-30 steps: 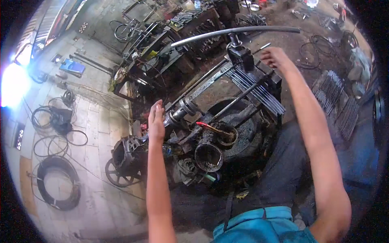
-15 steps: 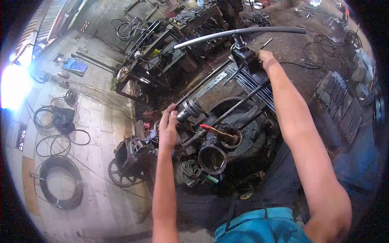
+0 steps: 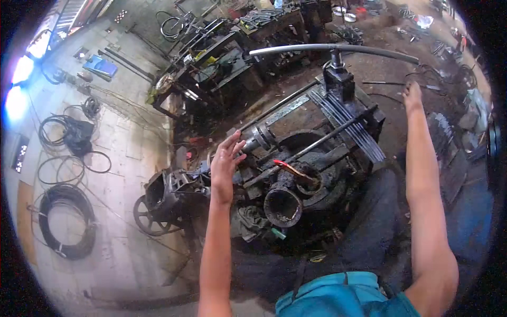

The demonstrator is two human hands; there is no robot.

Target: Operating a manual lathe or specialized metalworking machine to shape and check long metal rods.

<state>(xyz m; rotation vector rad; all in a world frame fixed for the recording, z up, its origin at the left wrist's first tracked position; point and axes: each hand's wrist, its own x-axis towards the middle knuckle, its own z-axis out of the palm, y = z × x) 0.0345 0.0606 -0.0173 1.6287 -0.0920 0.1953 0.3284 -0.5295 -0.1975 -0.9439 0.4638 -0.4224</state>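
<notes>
My right hand is closed on a thin metal rod, off to the right of a greasy black machine. The rod is held level and stands apart from the machine. With its fingers spread, my left hand hovers beside a round steel chuck-like part and holds nothing. Several thin rods lie side by side across the machine. A long curved bar handle tops its black clamp block. A red-tipped brush leans in a cup near an open round pot.
A spoked handwheel stands at the machine's left. A coil of dark wire and loose cables lie on the pale floor. Behind is a workbench loaded with metal pieces. Bright glare shows at far left.
My right hand has moved from the clamp block out to the right, drawing the rod clear of it. My left hand has come off the chuck-like part and spread its fingers.
</notes>
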